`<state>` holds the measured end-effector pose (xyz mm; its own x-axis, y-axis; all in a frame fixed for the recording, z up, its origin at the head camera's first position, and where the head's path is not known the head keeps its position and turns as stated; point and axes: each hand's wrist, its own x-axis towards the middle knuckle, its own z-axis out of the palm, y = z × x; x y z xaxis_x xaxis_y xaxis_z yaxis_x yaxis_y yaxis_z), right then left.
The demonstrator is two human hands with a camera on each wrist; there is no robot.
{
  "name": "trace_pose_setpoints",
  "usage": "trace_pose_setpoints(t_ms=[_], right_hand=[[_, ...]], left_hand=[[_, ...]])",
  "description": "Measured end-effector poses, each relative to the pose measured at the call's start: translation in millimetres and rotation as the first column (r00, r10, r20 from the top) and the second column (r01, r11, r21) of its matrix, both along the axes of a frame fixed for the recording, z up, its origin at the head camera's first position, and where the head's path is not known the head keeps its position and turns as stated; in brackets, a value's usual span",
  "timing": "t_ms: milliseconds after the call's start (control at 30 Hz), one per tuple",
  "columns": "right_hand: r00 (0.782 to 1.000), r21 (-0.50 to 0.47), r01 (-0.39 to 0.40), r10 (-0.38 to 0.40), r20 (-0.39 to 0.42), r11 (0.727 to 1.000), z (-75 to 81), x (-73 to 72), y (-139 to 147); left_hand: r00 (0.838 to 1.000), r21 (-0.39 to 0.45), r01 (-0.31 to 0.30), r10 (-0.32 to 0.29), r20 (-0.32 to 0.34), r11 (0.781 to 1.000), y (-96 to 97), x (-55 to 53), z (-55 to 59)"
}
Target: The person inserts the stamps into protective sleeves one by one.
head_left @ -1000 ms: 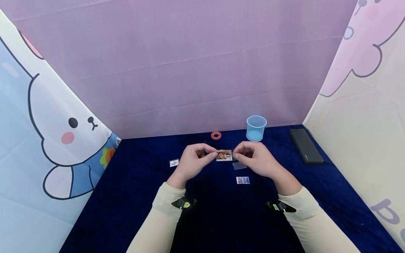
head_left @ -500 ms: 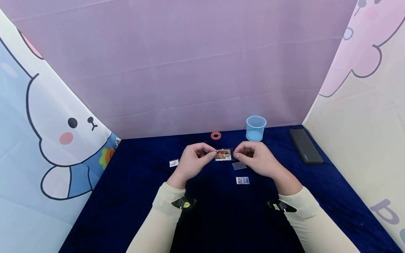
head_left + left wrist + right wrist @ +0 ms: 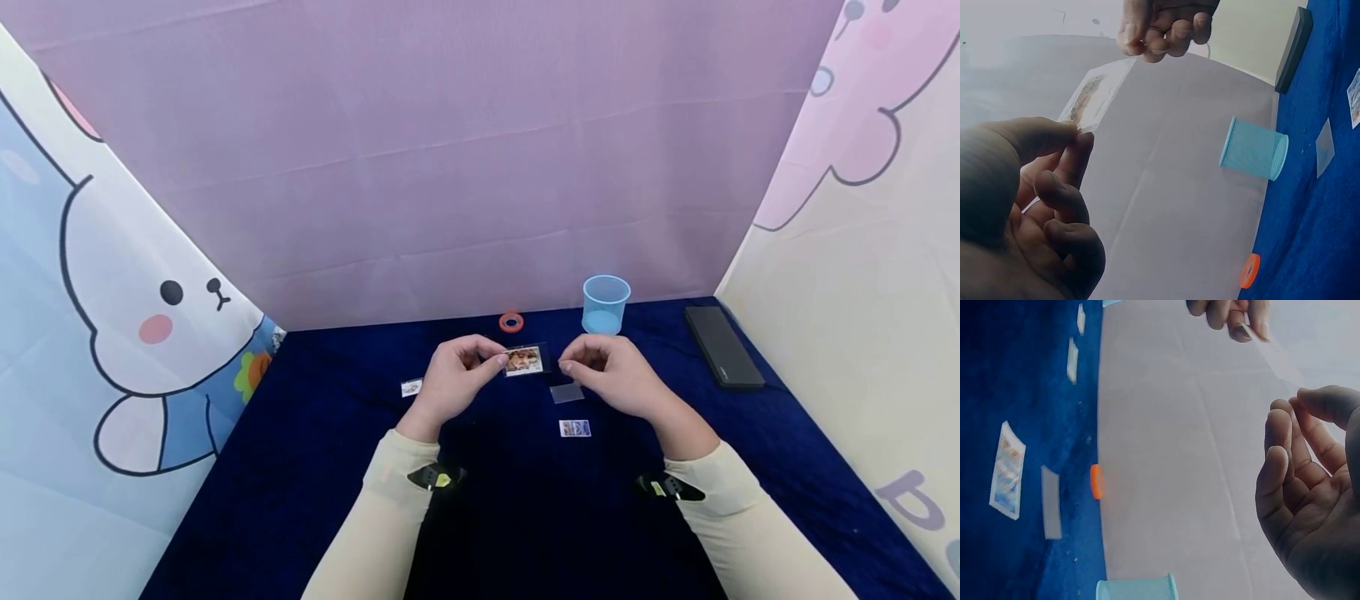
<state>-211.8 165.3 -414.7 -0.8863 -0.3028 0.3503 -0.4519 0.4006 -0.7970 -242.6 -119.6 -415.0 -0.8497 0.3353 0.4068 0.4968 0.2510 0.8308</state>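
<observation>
My left hand (image 3: 457,379) pinches the left end of a clear sleeve (image 3: 545,357) between thumb and index finger. Inside it sits a brown-and-orange picture stamp (image 3: 523,360) with a white border. The sleeve is held up and slightly tilted in the left wrist view. Thumb and index fingertips together, my right hand (image 3: 615,375) is beside the sleeve's right end, with a small gap in the head view and nothing visible in its fingers. Below lie another clear sleeve (image 3: 567,393) and a blue-and-red stamp (image 3: 575,428) with perforated edges (image 3: 1007,472).
A small white stamp (image 3: 412,387) lies left, partly behind my left hand. Towards the back of the blue cloth are an orange-red ring (image 3: 512,322) and a light blue mesh cup (image 3: 606,306). A long black case (image 3: 723,347) lies at right, and curtains enclose three sides.
My left hand has moved slightly left and up with the sleeve, which now tilts. My right hand has come away from the sleeve's right end, moving a little right.
</observation>
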Motion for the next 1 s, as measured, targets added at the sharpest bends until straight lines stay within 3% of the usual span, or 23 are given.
trace_pose_setpoints(t_ms=[167,467,833,1000], right_hand=[[1.000,0.035,0.006,-0.006,0.013,0.999,-12.3,-0.4,6],[0.999,0.084,0.036,-0.039,0.036,0.996,-33.3,11.3,21],[0.993,0.227,0.052,-0.075,0.096,0.973,-66.8,16.5,40],[0.992,0.254,0.045,-0.072,0.099,0.966,-77.0,15.2,43]], left_hand=[[1.000,0.008,-0.005,0.005,0.023,1.000,-0.4,-3.5,-3.3],[0.997,0.003,-0.039,0.039,0.069,0.999,-1.1,-14.2,-13.9],[0.985,-0.007,-0.098,0.098,0.143,0.995,1.4,-36.4,-42.2],[0.981,-0.030,-0.123,0.126,0.147,0.992,3.7,-44.0,-53.1]])
